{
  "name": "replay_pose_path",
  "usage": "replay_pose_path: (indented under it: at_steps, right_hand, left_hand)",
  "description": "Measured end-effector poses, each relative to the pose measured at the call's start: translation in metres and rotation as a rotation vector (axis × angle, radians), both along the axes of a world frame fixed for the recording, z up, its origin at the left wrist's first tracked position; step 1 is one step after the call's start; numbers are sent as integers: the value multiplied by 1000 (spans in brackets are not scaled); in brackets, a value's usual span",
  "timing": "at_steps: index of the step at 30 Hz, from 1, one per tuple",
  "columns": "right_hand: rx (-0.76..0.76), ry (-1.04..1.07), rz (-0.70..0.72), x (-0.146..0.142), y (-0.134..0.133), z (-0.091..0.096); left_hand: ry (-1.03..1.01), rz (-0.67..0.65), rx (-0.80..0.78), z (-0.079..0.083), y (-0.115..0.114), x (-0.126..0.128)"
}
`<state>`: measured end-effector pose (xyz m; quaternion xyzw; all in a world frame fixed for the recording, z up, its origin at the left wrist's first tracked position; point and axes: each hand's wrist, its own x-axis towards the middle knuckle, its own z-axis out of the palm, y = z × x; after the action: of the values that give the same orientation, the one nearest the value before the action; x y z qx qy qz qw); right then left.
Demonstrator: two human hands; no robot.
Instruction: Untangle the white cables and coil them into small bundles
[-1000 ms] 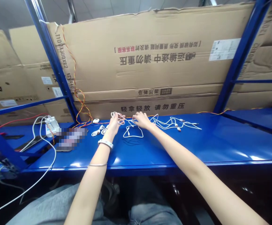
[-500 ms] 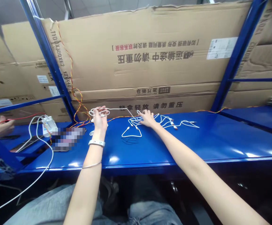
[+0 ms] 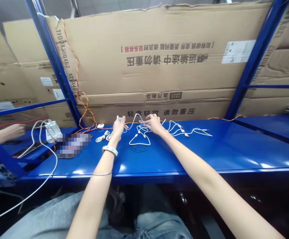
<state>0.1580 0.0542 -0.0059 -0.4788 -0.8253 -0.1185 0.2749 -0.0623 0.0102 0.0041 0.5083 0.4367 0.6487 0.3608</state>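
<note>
My left hand [image 3: 119, 128] pinches a thin white cable [image 3: 136, 120] near a small connector end, lifting a stretch of it above the blue steel tabletop [image 3: 234, 146]. My right hand [image 3: 154, 123] holds the same tangle between its fingertips, a short way to the right. A white cable loop [image 3: 139, 141] lies under and between my hands. More white cable with small connectors [image 3: 181, 131] sprawls to the right of my right hand. Two small coiled white cables [image 3: 102, 138] and a small white oval device [image 3: 100, 125] lie left of my left hand.
A co-worker's hand [image 3: 12, 131] rests at the far left, near a white charger block [image 3: 51, 130] with white cords. A pixelated object [image 3: 72, 145] lies beside it. Twisted red-yellow wires [image 3: 86, 114] hang on the blue upright [image 3: 59, 73], before large cardboard boxes.
My left hand has dropped out of the raised cable loop and now pinches the cable lower down. My right hand has lifted slightly and moved left. The co-worker's hand has shifted right.
</note>
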Motion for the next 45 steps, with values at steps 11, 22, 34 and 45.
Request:
replay_pose_path:
  at_steps: [11,22,34,45]
  right_hand:
    - [-60,-224,54,-19,-18,5]
    - [-49,-280,22,-15,-9,-6]
    - [-184,-82,-297,34,15,-26]
    - [-96,90,-190,27,15,-21]
  left_hand:
    - [481,-123,310,1,-16,23]
    - [293,90,237,-4,-2,20]
    - [-674,171,247,21,1,-23]
    - [-320,165,127,4,10,-23]
